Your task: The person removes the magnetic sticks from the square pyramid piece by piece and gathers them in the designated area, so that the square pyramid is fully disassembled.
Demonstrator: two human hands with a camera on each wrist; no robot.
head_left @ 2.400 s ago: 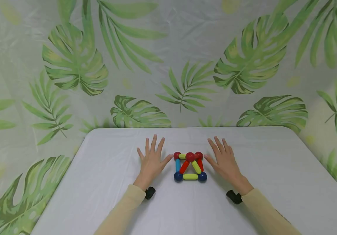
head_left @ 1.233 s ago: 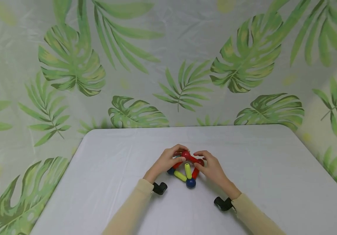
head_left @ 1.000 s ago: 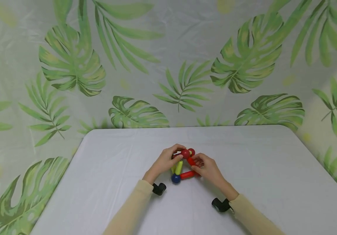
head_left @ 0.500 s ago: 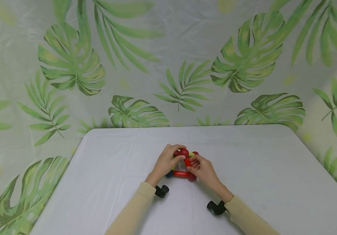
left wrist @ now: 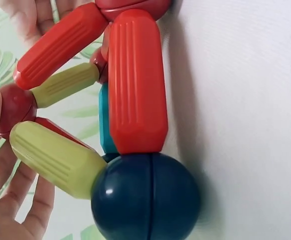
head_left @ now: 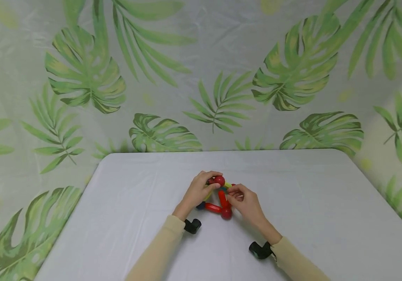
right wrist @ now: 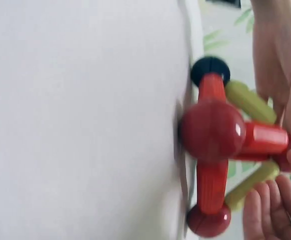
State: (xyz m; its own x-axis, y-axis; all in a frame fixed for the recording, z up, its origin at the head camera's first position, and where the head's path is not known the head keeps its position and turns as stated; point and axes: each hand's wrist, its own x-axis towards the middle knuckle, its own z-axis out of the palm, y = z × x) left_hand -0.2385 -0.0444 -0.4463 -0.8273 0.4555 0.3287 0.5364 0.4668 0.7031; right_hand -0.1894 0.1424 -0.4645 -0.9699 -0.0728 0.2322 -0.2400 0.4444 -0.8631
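A magnetic stick-and-ball frame (head_left: 213, 208) stands on the table, with red, yellow and teal rods joined by red and dark blue balls. In the head view my left hand (head_left: 196, 192) pinches its top red ball (head_left: 220, 180); the left wrist view shows that thumb on the ball. My right hand (head_left: 245, 201) is just right of a leaning red rod (head_left: 222, 198), fingers loosely bent, with nothing visible in its grip. That rod's upper end appears apart from the top ball. A dark blue ball (left wrist: 145, 195) and a yellow rod (left wrist: 60, 160) fill the left wrist view.
A white table (head_left: 292, 187) lies under the frame, with its far edge close behind the hands. Behind it hangs a leaf-patterned cloth (head_left: 218, 78). Each wrist wears a small black camera (head_left: 192, 226).
From lying open beside the frame, both hands have moved in. The frame has turned on the table. Lately my right hand has let the red rod go, and the rod's top has dropped off the top ball.
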